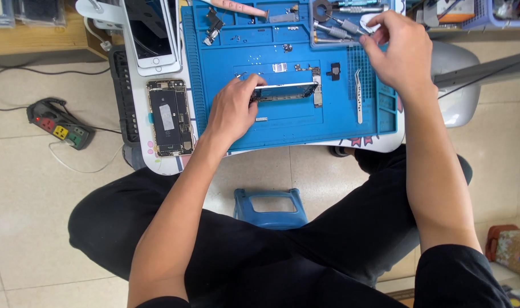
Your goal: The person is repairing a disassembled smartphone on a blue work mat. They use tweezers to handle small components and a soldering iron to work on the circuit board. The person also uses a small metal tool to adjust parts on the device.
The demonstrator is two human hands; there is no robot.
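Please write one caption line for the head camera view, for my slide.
Left hand holds a phone part on the blue mat; right hand reaches among tools.

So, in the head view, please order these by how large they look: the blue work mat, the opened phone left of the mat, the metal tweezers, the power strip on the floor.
1. blue work mat
2. opened phone
3. power strip
4. metal tweezers

The power strip lies lower, on the floor, so its place against the phone is less sure.

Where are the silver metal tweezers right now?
In the head view, the silver metal tweezers lie on the right side of the blue rubber work mat, below the right hand and right of the opened phone frame.
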